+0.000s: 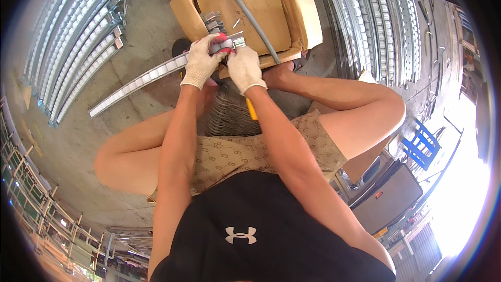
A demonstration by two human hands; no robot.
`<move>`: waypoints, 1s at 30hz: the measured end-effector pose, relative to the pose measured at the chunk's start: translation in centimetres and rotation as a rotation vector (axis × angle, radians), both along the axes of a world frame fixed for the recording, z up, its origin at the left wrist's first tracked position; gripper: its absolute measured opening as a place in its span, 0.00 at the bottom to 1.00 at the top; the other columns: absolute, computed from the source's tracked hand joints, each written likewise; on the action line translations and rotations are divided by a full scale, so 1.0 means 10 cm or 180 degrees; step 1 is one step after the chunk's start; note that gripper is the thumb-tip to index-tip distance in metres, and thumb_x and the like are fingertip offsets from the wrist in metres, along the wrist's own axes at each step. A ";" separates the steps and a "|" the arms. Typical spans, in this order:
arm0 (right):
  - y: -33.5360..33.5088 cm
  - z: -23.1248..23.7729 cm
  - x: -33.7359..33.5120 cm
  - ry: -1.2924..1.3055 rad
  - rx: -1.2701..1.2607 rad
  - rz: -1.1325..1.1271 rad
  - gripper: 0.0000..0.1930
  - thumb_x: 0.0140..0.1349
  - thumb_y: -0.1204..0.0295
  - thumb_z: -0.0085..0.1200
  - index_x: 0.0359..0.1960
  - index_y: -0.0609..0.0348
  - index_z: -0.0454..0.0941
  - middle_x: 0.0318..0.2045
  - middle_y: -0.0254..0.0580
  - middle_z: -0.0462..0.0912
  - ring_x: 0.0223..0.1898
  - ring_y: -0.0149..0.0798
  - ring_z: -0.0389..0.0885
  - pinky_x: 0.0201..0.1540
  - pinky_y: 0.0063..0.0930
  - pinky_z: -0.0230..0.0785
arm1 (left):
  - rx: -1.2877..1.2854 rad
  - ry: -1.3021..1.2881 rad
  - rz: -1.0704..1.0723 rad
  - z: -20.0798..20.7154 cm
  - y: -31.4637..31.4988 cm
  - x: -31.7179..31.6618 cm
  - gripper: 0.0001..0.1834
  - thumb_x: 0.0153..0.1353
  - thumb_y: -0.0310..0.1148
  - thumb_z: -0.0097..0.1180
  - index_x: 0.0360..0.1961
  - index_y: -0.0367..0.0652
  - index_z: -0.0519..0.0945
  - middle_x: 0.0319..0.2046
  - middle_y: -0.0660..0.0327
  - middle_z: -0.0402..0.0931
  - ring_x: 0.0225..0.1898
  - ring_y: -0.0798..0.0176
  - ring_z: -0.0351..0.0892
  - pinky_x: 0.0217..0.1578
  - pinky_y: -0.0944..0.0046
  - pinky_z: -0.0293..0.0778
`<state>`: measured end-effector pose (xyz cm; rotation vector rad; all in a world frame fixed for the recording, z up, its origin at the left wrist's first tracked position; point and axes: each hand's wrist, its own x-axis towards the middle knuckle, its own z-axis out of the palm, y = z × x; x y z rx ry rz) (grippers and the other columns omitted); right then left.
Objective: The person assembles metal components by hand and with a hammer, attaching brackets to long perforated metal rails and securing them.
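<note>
**Two gloved hands meet at the end of a roller rail (166,68)!**

And there it is, slanting from the floor at the left up to the cardboard box (308,21), a shiny metal bracket (239,38) at its near-box end. The left hand (203,62) is clamped around the rail just short of that end; the right hand (244,67) sits right beside it, fingers curled by the bracket, though what they grip is hidden. A long, stiff piece, this, and likely light enough for one hand, but its white rollers (136,82) could spin under a glove (so grip the metal sides!). Below the right wrist, a yellow handle (251,109). Inside the box, a T-shaped hammer (253,23); beyond, more rails (73,31) ranked at the left.
</note>
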<state>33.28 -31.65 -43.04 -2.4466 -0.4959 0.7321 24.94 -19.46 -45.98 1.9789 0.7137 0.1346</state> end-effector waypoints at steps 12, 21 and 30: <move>-0.38 0.19 0.08 -0.0108 0.0105 0.0623 0.15 0.72 0.63 0.52 0.41 0.67 0.81 0.35 0.67 0.86 0.42 0.67 0.85 0.50 0.60 0.76 | 0.0134 0.0149 -0.0131 0.09 0.02 0.01 0.25 0.53 0.36 0.73 0.54 0.47 0.85 0.52 0.53 0.86 0.56 0.43 0.80 0.62 0.48 0.72; -0.42 0.38 0.17 -0.0040 -0.0293 0.1038 0.13 0.71 0.66 0.50 0.43 0.63 0.82 0.37 0.66 0.86 0.45 0.66 0.85 0.51 0.58 0.76 | -0.0174 -0.0137 -0.0193 0.03 0.07 0.00 0.25 0.54 0.36 0.73 0.53 0.43 0.85 0.48 0.50 0.87 0.49 0.45 0.86 0.53 0.52 0.79; -0.14 1.54 0.84 -0.0081 0.0399 0.2069 0.12 0.68 0.64 0.54 0.41 0.61 0.83 0.37 0.66 0.86 0.45 0.64 0.86 0.46 0.55 0.78 | -0.0085 -0.0138 -0.0122 0.21 0.03 -0.09 0.24 0.59 0.30 0.70 0.58 0.40 0.82 0.48 0.49 0.87 0.51 0.51 0.87 0.55 0.56 0.79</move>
